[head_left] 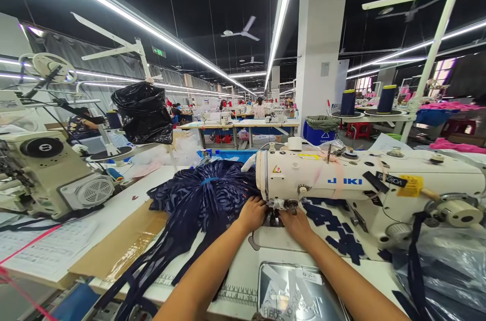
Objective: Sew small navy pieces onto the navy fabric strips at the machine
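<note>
A white JUKI sewing machine (322,174) stands in front of me, and both hands are at its needle and presser foot (274,217). My left hand (252,213) is just left of the foot, its fingers bent and closed at the edge of the navy fabric. My right hand (296,225) is right of the foot with fingers drawn together; what they hold is hidden. A big bundle of navy fabric strips (212,192), tied with a blue band (209,179), lies left of the machine. Long loose strips (152,260) trail from it toward me.
A metal tray (261,280) with printed labels sits between my forearms. Small navy pieces (341,235) lie scattered under the machine arm. Cardboard (125,245) is on the left, beside another machine (45,164). Clear plastic (451,265) is at right. People work farther back.
</note>
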Available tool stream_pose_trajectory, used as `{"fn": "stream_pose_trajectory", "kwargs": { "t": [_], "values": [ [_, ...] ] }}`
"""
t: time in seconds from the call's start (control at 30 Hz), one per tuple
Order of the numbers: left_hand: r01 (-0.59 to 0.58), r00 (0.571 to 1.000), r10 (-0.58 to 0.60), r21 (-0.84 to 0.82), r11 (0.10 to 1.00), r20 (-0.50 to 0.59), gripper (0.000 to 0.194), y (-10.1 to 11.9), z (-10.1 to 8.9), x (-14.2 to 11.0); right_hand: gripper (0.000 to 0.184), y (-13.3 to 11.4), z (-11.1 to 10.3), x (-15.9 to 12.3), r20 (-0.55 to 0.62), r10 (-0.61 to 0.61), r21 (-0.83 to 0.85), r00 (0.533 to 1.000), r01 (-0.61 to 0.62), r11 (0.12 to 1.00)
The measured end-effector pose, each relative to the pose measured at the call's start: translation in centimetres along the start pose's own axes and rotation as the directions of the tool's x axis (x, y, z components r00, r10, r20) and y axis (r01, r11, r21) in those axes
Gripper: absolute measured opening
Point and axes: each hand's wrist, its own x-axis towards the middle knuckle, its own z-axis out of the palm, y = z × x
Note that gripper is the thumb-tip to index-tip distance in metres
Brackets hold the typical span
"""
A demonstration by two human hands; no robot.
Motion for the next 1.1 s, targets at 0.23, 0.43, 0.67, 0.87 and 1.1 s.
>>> {"fn": "stream_pose_trajectory", "kwargs": {
  "t": [0.23, 0.43, 0.67, 0.87, 1.1],
  "values": [
    [-0.012, 1.0, 0.011, -0.039, 0.999, -0.021, 0.017, -0.2, 0.2, -0.1, 0.028, 0.2, -0.1, 0.0, -0.03, -0.029, -0.008, 0.999, 0.029, 1.0],
    [-0.057, 0.995, 0.051, -0.069, 0.996, -0.088, 0.017, -0.1, 0.2, -0.2, 0.025, 0.2, -0.5, -0.5, -0.113, -0.056, -0.047, 0.992, 0.051, 0.998],
    [-0.242, 0.902, 0.196, -0.073, 0.967, -0.386, 0.022, -2.0, -3.9, -6.6, 0.026, 0.3, -1.0, -0.8, -0.02, -0.101, -0.14, 0.995, 0.098, 0.985],
    [-0.041, 0.767, 0.051, 0.03, 0.999, -0.64, 0.018, -9.3, -6.4, -13.2, 0.033, 0.5, 0.7, -1.7, 0.088, -0.096, -0.227, 0.991, 0.114, 0.967],
    [-0.044, 0.952, 0.114, 0.244, 0.969, -0.283, 0.041, -10.0, -5.4, -14.3, 0.041, 0.0, -0.3, -2.0, 0.1, -0.126, -0.269, 0.987, 0.148, 0.952]
  ]
}}
